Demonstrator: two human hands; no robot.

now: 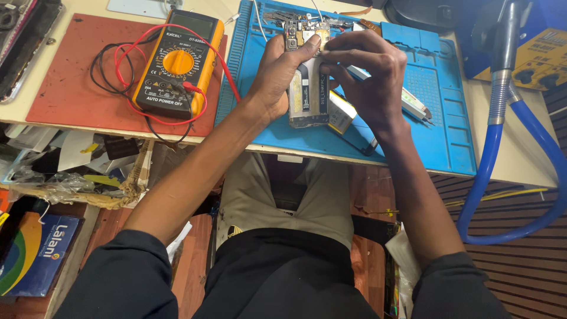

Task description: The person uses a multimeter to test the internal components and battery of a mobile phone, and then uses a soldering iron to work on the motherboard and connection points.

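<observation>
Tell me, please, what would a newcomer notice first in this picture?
Both hands, left hand and right hand, hold an opened phone over the blue mat at the centre. To the left, an orange meter with red and black wires lies on a red mat.

A pale workbench [514, 159] carries 2 mats side by side: a red mat [65, 88] at left bearing a yellow multimeter [177, 62] with its red and black leads [121, 59] looped around it, and a blue ridged repair mat [440, 106] at right, on which a flat silver battery [341, 112] and small parts lie
</observation>
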